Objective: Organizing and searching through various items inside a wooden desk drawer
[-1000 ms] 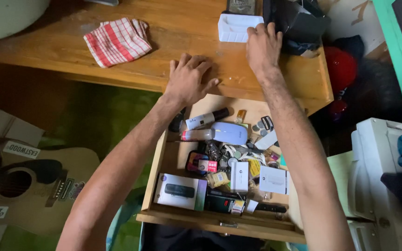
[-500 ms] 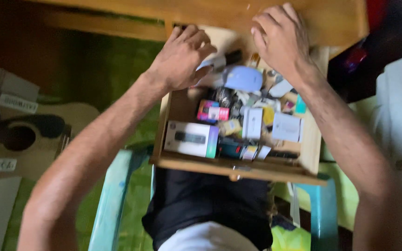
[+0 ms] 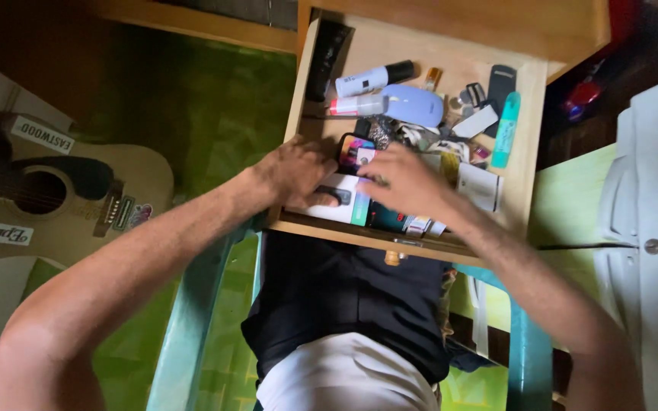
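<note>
Both hands [image 3: 344,179] now down on one white box [image 3: 327,204] in drawer [image 3: 304,84].

Dim, soft indoor light brightens the open drawer [image 3: 527,122] beyond the slightly motion-blurred hands, while deep shadow fills the corners farthest from them.

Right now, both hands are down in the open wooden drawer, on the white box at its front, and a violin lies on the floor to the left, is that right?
Not quite: the head view shows an acoustic guitar, not a violin. The rest holds: the left hand and right hand are in the open wooden drawer, on the white box at its front.
</note>
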